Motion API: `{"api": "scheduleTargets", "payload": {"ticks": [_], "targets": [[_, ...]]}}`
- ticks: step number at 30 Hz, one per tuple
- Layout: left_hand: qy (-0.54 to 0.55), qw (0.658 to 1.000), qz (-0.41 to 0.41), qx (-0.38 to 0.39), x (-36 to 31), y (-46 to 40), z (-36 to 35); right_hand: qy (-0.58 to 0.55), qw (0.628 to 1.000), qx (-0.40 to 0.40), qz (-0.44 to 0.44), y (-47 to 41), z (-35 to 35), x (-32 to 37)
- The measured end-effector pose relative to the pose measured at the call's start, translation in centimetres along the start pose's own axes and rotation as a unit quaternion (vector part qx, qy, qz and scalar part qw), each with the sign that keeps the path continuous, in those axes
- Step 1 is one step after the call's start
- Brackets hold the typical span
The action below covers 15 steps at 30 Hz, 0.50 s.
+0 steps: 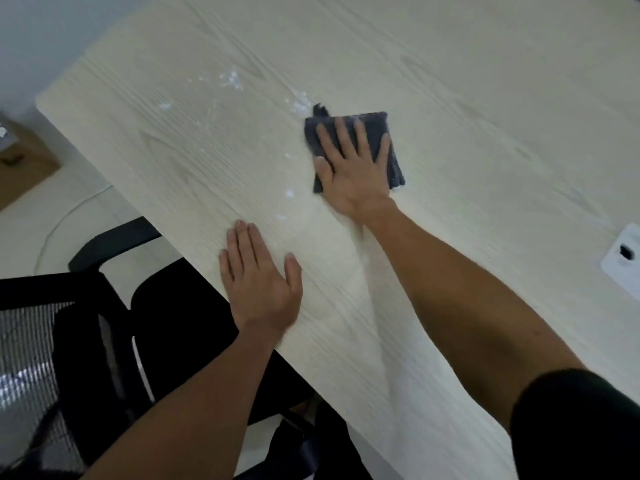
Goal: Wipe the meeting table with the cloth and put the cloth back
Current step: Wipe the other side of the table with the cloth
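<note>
A pale wood-grain meeting table [467, 81] fills most of the view. A folded dark grey cloth [379, 133] lies flat on it near the middle. My right hand [353, 168] presses on the cloth with straight, spread fingers. Flat on the bare tabletop near the front edge rests my left hand [259, 275], fingers straight, holding nothing. White powdery specks [230, 79] dot the surface left of and beyond the cloth, and a few more [288, 192] lie between my hands.
A black mesh office chair [104, 306] stands at the table's left edge below my left arm. A white socket plate [623, 254] sits in the tabletop at the right. A brown cardboard box [20, 164] and a white cable [69, 209] lie on the floor at left.
</note>
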State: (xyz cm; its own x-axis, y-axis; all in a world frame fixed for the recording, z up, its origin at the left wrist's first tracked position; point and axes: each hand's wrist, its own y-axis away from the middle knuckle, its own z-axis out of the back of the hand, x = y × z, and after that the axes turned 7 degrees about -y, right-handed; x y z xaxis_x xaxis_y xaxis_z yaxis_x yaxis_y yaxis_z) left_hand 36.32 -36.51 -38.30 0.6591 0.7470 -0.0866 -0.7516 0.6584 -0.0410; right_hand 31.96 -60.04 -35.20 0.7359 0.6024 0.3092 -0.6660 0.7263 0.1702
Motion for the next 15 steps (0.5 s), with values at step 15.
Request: {"api": "scheduleTargets", "payload": {"ticks": [15], "targets": [[-0.009,1.000,0.007,0.014,-0.1,0.1,0.1,0.007,0.999,0.019,0.043,-2.2,-0.2,0.8]]}}
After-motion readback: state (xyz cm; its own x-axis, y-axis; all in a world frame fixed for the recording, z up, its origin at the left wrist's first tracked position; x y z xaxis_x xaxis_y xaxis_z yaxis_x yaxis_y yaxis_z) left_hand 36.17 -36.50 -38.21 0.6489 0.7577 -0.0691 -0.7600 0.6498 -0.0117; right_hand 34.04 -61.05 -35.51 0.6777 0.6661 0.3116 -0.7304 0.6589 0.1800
